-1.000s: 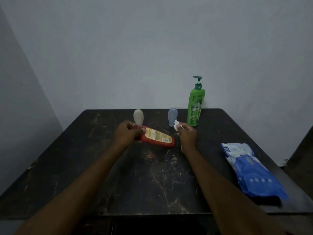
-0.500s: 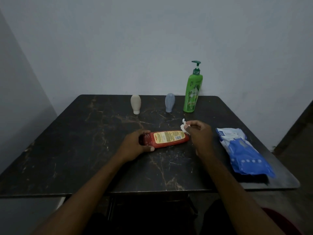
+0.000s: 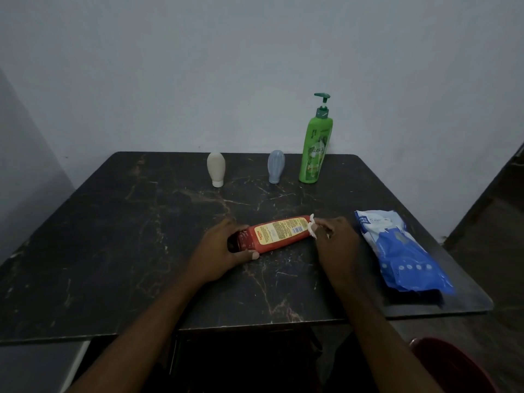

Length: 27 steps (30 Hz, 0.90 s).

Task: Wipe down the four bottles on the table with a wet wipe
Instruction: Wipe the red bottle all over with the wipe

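Red bottle (image 3: pixel 276 234), lying flat, glossy plastic: cap end hidden inside clamped left hand (image 3: pixel 219 251). Right hand (image 3: pixel 336 241), 3 o'clock, pinches crumpled white wipe (image 3: pixel 312 229), mostly concealed.

left hand (image 3: pixel 219 249) cupped, right hand (image 3: pixel 336 241) pinched shut

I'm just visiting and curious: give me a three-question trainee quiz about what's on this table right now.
1. True or false: the red bottle stands upright.
2. Which hand holds the wet wipe? A) left B) right
3. How many bottles stand at the table's far edge?

Key:
1. False; it lies on its side, gripped by the left hand.
2. B, the right hand.
3. Three: cream bottle, blue bottle, green pump bottle.
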Each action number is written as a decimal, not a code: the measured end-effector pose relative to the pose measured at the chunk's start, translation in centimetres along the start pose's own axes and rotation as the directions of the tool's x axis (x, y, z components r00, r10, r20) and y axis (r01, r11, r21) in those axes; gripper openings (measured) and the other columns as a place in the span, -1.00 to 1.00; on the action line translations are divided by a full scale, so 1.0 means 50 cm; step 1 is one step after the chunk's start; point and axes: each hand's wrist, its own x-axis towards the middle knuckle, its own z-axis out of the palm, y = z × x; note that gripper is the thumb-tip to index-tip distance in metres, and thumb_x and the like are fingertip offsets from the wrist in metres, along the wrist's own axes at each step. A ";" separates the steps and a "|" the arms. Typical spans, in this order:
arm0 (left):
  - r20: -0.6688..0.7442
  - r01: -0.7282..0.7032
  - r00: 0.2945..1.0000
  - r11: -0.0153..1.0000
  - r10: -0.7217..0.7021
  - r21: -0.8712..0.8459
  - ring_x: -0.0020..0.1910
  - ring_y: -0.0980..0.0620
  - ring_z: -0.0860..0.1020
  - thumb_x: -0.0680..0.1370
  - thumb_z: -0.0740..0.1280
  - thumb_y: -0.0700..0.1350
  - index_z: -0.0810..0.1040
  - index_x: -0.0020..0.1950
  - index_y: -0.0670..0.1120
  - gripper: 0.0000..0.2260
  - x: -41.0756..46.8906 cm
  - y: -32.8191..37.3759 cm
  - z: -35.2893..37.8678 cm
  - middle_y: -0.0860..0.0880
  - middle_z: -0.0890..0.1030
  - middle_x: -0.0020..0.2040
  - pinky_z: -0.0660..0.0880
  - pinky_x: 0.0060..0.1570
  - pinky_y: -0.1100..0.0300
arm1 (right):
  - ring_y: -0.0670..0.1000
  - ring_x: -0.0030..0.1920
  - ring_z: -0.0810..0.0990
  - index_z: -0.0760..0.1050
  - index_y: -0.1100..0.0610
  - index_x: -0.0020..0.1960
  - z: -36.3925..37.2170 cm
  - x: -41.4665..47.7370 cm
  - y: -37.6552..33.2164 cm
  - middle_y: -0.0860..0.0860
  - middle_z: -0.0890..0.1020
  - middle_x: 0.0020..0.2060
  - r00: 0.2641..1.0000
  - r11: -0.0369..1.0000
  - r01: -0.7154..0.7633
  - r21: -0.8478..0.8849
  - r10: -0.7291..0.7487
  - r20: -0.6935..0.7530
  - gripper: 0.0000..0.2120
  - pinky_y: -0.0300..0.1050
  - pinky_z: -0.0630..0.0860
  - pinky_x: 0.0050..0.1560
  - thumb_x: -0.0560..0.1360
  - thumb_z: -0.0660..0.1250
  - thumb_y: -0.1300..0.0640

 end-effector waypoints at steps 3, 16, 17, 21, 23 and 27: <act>0.016 0.002 1.000 0.999 -0.002 0.045 0.20 0.17 0.38 0.41 0.49 0.27 0.40 0.49 0.06 -0.29 0.004 -0.002 0.002 0.06 0.46 0.29 0.40 0.18 0.19 | -0.07 -0.02 0.55 0.48 0.12 0.23 0.010 0.002 -0.003 0.04 0.58 0.07 0.996 0.984 -0.062 -0.169 0.072 0.055 -0.76 -0.27 0.43 -0.15 0.59 0.26 0.09; 0.006 -0.052 0.999 0.999 0.052 -0.015 0.11 0.16 0.46 0.41 0.52 0.22 0.49 0.44 0.03 -0.35 0.005 -0.007 0.001 0.12 0.46 0.16 0.53 0.12 0.13 | 0.03 0.17 0.53 0.47 0.10 0.32 0.045 -0.073 -0.063 0.08 0.51 0.22 0.915 0.834 0.378 -0.403 -0.270 0.300 -0.69 -0.05 0.50 0.18 0.59 0.23 0.19; -0.001 -0.059 0.998 0.998 0.059 -0.015 0.10 0.17 0.46 0.41 0.52 0.20 0.50 0.43 0.03 -0.36 0.004 -0.006 0.000 0.11 0.47 0.14 0.53 0.10 0.13 | 0.04 0.15 0.54 0.49 0.12 0.29 0.059 -0.099 -0.075 0.08 0.52 0.19 0.880 0.824 0.448 -0.348 -0.338 0.333 -0.71 -0.05 0.50 0.16 0.59 0.22 0.21; -0.016 -0.075 0.997 0.997 0.075 -0.019 0.06 0.15 0.48 0.45 0.51 0.13 0.52 0.42 0.01 -0.43 0.003 -0.002 -0.001 0.11 0.47 0.10 0.55 0.07 0.10 | -0.08 0.05 0.53 0.43 0.09 0.37 0.092 -0.155 -0.095 -0.02 0.49 0.19 0.817 0.779 0.560 -0.282 -0.462 0.346 -0.67 -0.25 0.46 0.06 0.62 0.19 0.11; -0.003 -0.062 0.998 0.998 0.062 -0.021 0.08 0.14 0.48 0.43 0.51 0.15 0.50 0.43 0.01 -0.39 0.001 -0.002 -0.002 0.11 0.47 0.13 0.55 0.10 0.10 | -0.09 0.04 0.53 0.44 0.09 0.36 0.080 -0.147 -0.090 -0.02 0.49 0.18 0.827 0.802 0.536 -0.265 -0.435 0.356 -0.68 -0.22 0.51 0.08 0.62 0.19 0.11; 0.031 -0.040 0.999 0.999 0.040 -0.028 0.13 0.15 0.45 0.41 0.52 0.21 0.46 0.47 0.04 -0.32 0.002 -0.003 -0.005 0.11 0.46 0.17 0.53 0.14 0.11 | -0.05 0.03 0.56 0.49 0.11 0.23 0.021 -0.069 -0.063 0.05 0.54 0.15 0.905 0.836 0.382 -0.394 -0.252 0.342 -0.77 -0.15 0.53 0.06 0.62 0.19 0.08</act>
